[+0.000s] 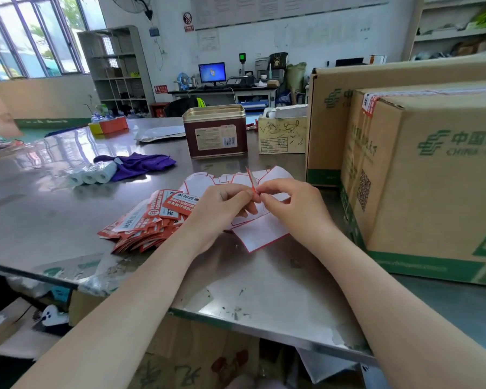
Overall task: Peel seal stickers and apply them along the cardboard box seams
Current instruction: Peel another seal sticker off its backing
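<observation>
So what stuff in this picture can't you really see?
All in the head view:
- The sticker pinched between the left hand and right hand: it is edge-on, so its print is hidden.
- The nearest cardboard box: cut off by the right edge, so its logo text is incomplete.
- The label on the tin: too small and blurred to read.
- The sticker pile: partly covered by the left hand.

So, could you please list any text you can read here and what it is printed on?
"CHINA", beside green Chinese characters: nearest brown cardboard box.
"此标签": red and white seal stickers; smaller print blurred.
Label on the maroon metal tin: unreadable.
Wall notices: too small.
</observation>
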Available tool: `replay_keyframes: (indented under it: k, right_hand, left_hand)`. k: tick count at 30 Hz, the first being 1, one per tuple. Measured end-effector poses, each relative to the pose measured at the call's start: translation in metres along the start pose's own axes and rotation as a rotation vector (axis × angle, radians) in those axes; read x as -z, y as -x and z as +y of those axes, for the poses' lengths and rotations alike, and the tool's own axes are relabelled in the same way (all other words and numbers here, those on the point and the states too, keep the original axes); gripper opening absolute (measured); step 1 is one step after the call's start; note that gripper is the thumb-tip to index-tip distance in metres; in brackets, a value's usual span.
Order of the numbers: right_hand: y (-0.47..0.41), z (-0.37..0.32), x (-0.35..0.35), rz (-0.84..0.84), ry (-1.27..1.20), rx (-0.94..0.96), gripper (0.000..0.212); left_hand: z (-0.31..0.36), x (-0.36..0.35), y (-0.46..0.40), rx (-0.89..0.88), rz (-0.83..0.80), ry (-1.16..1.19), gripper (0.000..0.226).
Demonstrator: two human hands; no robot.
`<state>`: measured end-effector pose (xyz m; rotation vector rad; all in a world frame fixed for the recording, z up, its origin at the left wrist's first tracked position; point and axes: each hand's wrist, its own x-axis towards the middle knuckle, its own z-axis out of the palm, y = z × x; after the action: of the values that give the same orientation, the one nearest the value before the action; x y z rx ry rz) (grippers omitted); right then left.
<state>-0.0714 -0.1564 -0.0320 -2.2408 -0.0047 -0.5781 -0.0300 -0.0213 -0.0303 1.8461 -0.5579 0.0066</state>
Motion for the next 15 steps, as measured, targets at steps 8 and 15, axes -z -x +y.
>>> replay_keyframes:
  k: [8,15]
  right_hand:
    - [0.0010,0.0012,0.0004,0.008,-0.012,-0.012,0.022]
    - [0.0015,-0.0005,0.0014,0.000,0.003,-0.010,0.023]
  left_hand:
    - [-0.0046,0.0004,-0.0006,-0.056,-0.042,-0.068,0.025]
    - [-0.0054,0.0009,0.0001,-0.095,-0.059,-0.167,0.024]
